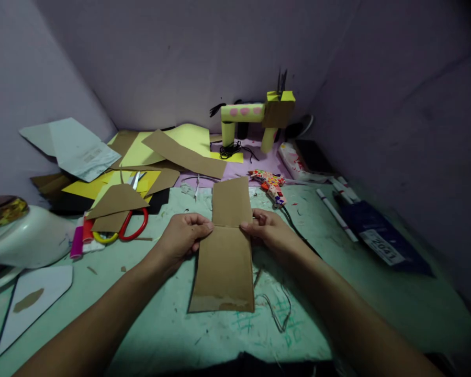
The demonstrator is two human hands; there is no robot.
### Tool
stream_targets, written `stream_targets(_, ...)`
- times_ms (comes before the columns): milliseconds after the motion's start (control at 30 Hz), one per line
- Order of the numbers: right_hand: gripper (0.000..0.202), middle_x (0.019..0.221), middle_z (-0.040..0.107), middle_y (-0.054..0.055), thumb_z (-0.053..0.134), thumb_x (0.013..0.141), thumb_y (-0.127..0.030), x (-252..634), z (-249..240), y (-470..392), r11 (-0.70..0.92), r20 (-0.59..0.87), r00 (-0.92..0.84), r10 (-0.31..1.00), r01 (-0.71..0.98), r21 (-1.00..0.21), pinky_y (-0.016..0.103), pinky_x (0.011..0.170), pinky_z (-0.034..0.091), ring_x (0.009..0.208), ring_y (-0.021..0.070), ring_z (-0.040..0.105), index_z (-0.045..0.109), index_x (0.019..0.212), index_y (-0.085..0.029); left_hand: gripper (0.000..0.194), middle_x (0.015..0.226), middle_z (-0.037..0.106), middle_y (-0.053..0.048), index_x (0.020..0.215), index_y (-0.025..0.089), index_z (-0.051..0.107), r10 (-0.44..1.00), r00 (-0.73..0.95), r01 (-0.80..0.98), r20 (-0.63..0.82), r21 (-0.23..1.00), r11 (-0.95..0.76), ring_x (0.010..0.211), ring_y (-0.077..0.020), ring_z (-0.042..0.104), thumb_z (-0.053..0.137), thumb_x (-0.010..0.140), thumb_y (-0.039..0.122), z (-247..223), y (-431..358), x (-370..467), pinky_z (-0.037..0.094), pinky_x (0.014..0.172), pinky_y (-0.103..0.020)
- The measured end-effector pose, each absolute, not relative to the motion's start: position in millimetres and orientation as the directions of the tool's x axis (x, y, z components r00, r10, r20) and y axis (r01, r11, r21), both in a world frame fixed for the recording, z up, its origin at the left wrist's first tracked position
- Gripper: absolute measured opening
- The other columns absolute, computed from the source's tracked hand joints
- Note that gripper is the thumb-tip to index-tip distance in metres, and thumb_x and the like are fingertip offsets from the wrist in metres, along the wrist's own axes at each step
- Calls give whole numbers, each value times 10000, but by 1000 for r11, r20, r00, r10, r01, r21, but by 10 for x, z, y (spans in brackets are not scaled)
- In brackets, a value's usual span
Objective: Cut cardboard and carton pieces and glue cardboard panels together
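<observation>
A long brown cardboard strip (226, 267) with a crease across it lies in the middle, its short end pointing away from me. My left hand (186, 235) pinches its left edge at the crease, thumb on top. At the same height on the right edge, my right hand (269, 228) grips it between thumb and fingers. Just beyond the right hand rests a colourful patterned glue gun (272, 188) with a dark cord. Whether the strip is one folded piece or two pieces meeting, I cannot tell.
Scissors (135, 225), markers (77, 242) and cardboard and paper scraps (184, 154) lie back left. A yellow paper animal figure (243, 112) stands at the back. White pens (337, 215) and a dark blue packet (384, 238) are right, a white rounded object (35, 235) left.
</observation>
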State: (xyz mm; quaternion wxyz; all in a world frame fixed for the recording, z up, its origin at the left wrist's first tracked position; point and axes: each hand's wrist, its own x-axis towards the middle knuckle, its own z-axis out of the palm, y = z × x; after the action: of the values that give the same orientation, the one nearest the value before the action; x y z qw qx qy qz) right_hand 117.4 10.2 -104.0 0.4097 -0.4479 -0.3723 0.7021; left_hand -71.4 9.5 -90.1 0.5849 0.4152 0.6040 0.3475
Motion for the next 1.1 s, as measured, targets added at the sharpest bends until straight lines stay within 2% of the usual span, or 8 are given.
stream_targets(267,253,741,679,53,728,614,-276,1185,-1067,89,-379,-315,-263,912,-250,-891,301,627,464,656,173,618,605,793,-146,135,346,442,67,630,154,610,896,108,123,-431,900,419,275,-33,314,665,640,277,-935,98,-765,152,286,-141)
stream_targets(500,189,717,686,50,698,627,-248,1176,-1066,94,-383,-323,-259,910,-233,-894,264,626,458,638,148,603,633,770,-145,237,394,479,70,717,142,624,874,182,131,-450,892,432,295,-30,328,704,559,300,-906,93,-757,184,296,-139)
stream_targets(633,216,710,673,56,694,648,-284,1209,-1025,84,-432,-372,-284,884,-190,-882,272,581,474,597,150,605,635,794,-138,238,401,490,73,712,140,617,881,180,114,-437,899,423,289,-22,319,701,540,282,-867,87,-734,163,296,-141)
stream_targets(800,289,532,593,10,715,664,-408,1336,-945,89,-467,-437,-250,864,-75,-881,232,452,428,441,104,519,609,631,-141,248,388,468,83,716,134,616,900,162,94,-404,914,394,282,-19,310,708,560,303,-864,92,-759,155,296,-139)
stream_targets(900,354,472,568,4,772,611,-426,1378,-879,84,-453,-440,-223,870,-8,-891,195,423,374,424,84,493,592,527,-132,281,422,501,76,728,130,610,918,150,73,-366,930,359,282,-12,317,724,556,320,-860,101,-779,179,299,-136)
stream_targets(967,334,506,596,9,798,580,-416,1361,-839,47,-408,-391,-272,879,-6,-913,196,473,403,480,93,528,641,566,-122,297,400,494,79,738,132,606,930,141,58,-340,940,335,280,-20,323,732,563,335,-842,96,-779,200,298,-138)
stream_targets(1033,328,641,668,36,791,593,-406,1308,-822,-19,-388,-326,-409,853,-78,-918,236,607,469,600,128,597,706,727,-119,311,361,477,81,751,133,606,940,134,41,-313,950,311,281,-32,332,735,574,354,-817,80,-765,217,298,-141)
stream_targets(1100,376,784,707,59,764,631,-386,1234,-837,-94,-442,-293,-533,794,-174,-880,300,708,490,692,167,634,712,905,-134,331,346,477,79,780,135,606,951,123,12,-283,959,283,293,-40,346,733,583,368,-793,64,-745,235,307,-142)
